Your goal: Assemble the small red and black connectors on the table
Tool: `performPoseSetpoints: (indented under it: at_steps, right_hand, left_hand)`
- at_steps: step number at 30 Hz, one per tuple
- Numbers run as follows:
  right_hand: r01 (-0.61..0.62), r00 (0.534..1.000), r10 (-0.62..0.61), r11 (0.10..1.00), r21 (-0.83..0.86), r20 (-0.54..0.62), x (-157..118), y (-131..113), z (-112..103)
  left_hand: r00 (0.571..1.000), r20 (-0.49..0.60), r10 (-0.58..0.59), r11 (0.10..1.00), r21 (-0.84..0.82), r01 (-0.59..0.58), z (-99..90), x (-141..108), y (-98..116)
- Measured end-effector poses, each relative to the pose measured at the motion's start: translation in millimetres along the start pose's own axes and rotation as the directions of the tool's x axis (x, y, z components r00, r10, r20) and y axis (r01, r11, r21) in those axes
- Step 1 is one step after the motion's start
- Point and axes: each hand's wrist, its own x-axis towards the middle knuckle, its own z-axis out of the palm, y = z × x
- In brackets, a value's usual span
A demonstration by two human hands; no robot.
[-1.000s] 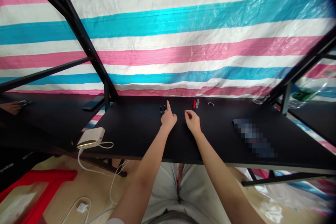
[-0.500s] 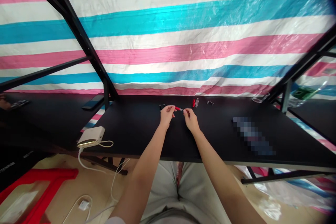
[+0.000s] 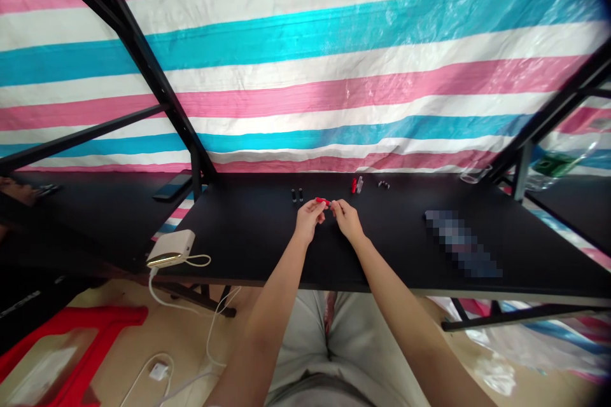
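Observation:
My left hand [image 3: 310, 220] pinches a slim red tube [image 3: 321, 201], perhaps a pen part, just above the black table. The fingers of my right hand [image 3: 347, 217] close at the tube's right end, where a small dark tip shows between the hands. Just beyond my left hand, two short black cylinders [image 3: 297, 195] stand or lie side by side; which, I cannot tell. Behind my right hand are red pieces [image 3: 354, 186] and clear pieces [image 3: 359, 184]. Several tiny black and pale parts [image 3: 383, 184] lie farther right.
A white box with a cable [image 3: 170, 248] sits at the table's left edge. On the right lies a blurred dark object [image 3: 461, 245]. A phone [image 3: 172, 186] rests on the neighbouring table, near another person's hand [image 3: 18, 191]. Black frame posts [image 3: 198, 159] flank the striped sheet [image 3: 334, 95].
My hands have drawn closer together, and my right fingers now grip the tube's end. My left hand has shifted slightly right and nearer, uncovering the two black cylinders. The view has shifted slightly.

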Motion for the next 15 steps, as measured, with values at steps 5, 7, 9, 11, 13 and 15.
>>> performPoseSetpoints:
  at_steps: [5, 7, 9, 11, 13, 15]
  right_hand:
    - [0.059, 0.998, -0.058, 0.997, 0.048, -0.028, 0.3, 4.3, 3.8]
    - [0.088, 0.995, -0.085, 0.993, 0.084, -0.050, 1.0, 6.9, 6.1]
    - [0.108, 0.993, -0.103, 0.989, 0.098, -0.055, 1.6, 8.5, 7.5]
    - [0.121, 0.992, -0.117, 0.989, 0.089, -0.045, 1.9, 8.8, 7.6]
    - [0.131, 0.991, -0.129, 0.989, 0.067, -0.039, 1.9, 7.7, 6.7]
    - [0.144, 0.989, -0.143, 0.989, 0.044, -0.033, 1.8, 6.0, 5.6]
  left_hand:
    - [0.999, -0.051, -0.011, 0.999, -0.038, 0.009, -0.9, 2.0, -2.0]
    - [0.997, -0.077, -0.013, 0.998, -0.059, 0.008, -1.5, 2.7, -1.9]
    - [0.996, -0.089, -0.011, 0.997, -0.074, 0.005, -1.8, 2.9, -1.6]
    - [0.996, -0.089, -0.012, 0.997, -0.078, 0.006, -1.8, 2.8, -1.5]
    - [0.996, -0.086, -0.018, 0.997, -0.074, 0.011, -1.7, 2.7, -2.0]
    - [0.997, -0.078, -0.016, 0.998, -0.067, 0.011, -2.0, 2.7, -3.0]
